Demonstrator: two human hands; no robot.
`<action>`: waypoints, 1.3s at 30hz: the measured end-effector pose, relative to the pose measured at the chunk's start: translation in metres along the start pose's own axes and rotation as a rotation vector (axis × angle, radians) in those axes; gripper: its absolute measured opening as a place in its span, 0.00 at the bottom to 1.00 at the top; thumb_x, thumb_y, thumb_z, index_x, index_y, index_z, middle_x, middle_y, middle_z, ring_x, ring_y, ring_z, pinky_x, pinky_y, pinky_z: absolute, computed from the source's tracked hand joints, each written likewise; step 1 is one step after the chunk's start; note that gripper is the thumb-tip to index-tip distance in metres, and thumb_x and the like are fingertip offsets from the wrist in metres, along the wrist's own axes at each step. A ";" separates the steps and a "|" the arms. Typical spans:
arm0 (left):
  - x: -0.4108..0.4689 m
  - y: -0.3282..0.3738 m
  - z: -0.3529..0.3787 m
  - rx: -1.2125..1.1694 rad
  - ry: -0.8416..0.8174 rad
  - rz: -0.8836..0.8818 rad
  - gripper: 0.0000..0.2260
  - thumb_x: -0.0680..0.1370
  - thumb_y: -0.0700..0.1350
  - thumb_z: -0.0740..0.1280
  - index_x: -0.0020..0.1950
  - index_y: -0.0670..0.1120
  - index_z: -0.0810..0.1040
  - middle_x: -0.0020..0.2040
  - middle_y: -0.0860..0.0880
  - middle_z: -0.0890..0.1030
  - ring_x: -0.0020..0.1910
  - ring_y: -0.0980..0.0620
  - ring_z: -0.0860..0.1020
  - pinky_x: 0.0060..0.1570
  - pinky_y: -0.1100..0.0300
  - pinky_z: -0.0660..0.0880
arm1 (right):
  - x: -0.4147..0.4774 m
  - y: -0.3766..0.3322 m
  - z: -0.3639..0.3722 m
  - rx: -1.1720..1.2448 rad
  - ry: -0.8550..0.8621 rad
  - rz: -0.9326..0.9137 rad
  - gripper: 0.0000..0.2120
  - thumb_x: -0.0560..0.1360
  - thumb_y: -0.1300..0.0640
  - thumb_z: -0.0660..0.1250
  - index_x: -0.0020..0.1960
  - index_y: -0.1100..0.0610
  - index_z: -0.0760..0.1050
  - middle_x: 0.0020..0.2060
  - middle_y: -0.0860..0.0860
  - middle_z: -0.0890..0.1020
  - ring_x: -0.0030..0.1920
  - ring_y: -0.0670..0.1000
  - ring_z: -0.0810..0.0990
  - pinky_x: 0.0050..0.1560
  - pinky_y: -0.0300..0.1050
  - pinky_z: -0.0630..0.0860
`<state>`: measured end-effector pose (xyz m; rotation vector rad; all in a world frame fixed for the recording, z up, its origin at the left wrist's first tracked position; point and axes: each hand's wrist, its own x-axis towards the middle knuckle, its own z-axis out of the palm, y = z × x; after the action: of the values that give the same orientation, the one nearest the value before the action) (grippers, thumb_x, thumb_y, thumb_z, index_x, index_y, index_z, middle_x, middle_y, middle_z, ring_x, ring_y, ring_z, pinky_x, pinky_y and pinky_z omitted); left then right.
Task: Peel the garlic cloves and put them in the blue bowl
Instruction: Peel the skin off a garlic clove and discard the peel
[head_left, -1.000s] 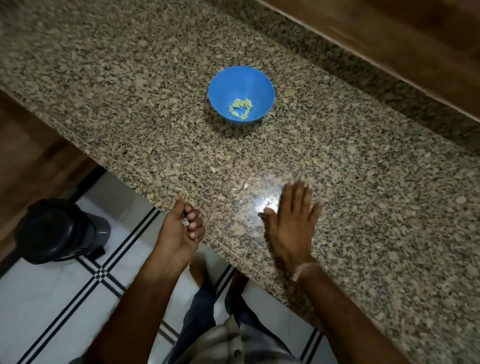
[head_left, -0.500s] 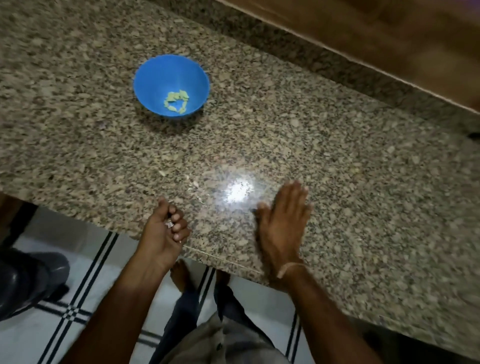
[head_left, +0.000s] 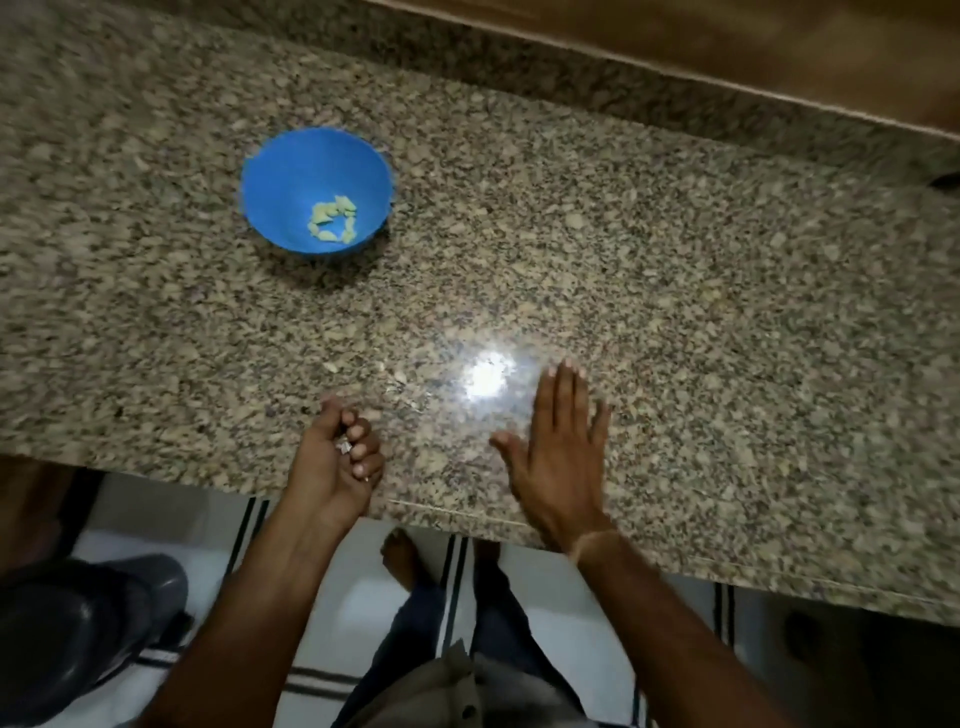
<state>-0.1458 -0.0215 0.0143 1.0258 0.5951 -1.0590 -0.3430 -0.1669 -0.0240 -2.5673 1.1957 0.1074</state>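
Blue bowl (head_left: 291, 176) is sitting on the granite countertop (head_left: 675, 312), upper left of the view, well apart from both hands; peeled garlic cloves (head_left: 332, 221) are lying in a loose ring at its bottom. Left hand (head_left: 332, 462) is hovering at the counter's near edge, palm up, fingers curling inward round a few small pale scraps (head_left: 344, 446); cannot tell whether these are skin or clove. Right hand (head_left: 558, 457) is resting palm down on the counter, fingers straight and together, thumb spreading leftward; it is holding nothing. A lamp glare (head_left: 485, 376) is showing on the stone just beyond the hands. Below the edge: striped floor tiles (head_left: 571, 623), a bare foot (head_left: 402, 556), a dark bin (head_left: 78, 634) at lower left; view is slightly blurred.
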 end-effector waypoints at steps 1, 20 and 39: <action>0.001 0.003 -0.006 -0.012 0.002 0.000 0.19 0.86 0.57 0.58 0.39 0.48 0.69 0.28 0.53 0.69 0.21 0.57 0.65 0.17 0.65 0.60 | -0.001 0.000 0.002 -0.035 -0.006 -0.012 0.45 0.82 0.28 0.44 0.85 0.58 0.36 0.84 0.55 0.36 0.84 0.55 0.33 0.81 0.68 0.41; -0.005 0.011 -0.021 -0.252 0.048 0.052 0.20 0.87 0.56 0.56 0.39 0.47 0.69 0.28 0.52 0.69 0.21 0.56 0.65 0.18 0.65 0.60 | 0.083 -0.108 0.009 0.238 -0.032 -0.798 0.26 0.83 0.51 0.69 0.77 0.62 0.70 0.77 0.59 0.72 0.76 0.60 0.69 0.75 0.54 0.70; 0.016 -0.018 0.042 -0.492 0.121 0.225 0.20 0.87 0.52 0.57 0.37 0.48 0.69 0.31 0.51 0.70 0.31 0.54 0.67 0.32 0.63 0.67 | 0.098 -0.109 -0.062 0.552 -0.367 -0.341 0.07 0.75 0.65 0.75 0.40 0.57 0.83 0.36 0.49 0.86 0.38 0.48 0.83 0.40 0.46 0.81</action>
<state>-0.1586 -0.0683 0.0129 0.7046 0.7727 -0.6107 -0.2010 -0.1919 0.0425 -2.1006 0.5446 0.1407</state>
